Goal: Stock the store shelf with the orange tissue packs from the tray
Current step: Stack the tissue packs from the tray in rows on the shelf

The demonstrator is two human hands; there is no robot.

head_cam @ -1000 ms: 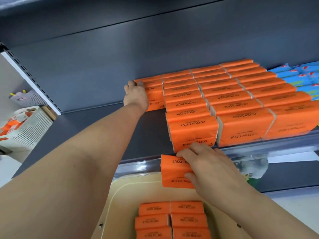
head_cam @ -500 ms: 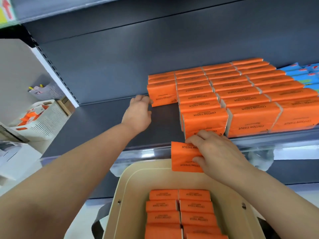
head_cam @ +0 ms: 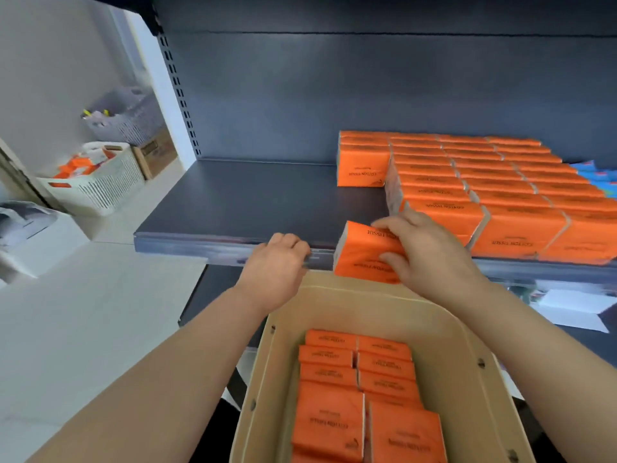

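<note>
The shelf (head_cam: 250, 195) is half filled with stocked rows (head_cam: 500, 195), and more are stored in the tray (head_cam: 267, 379). One tissue pack (head_cam: 364, 255), clamped in the right hand (head_cam: 430, 252) at the shelf's edge, is best slid back squarely against the short column. The left hand (head_cam: 277, 262) is loosely curled and empty.

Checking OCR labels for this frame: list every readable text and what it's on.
"COTTON TISSUE": front shelf packs, printed upside down.
"TISSUE": held pack, the rest under the right hand.
Tray packs, blue packs, cardboard box: print too blurred to read.
</note>
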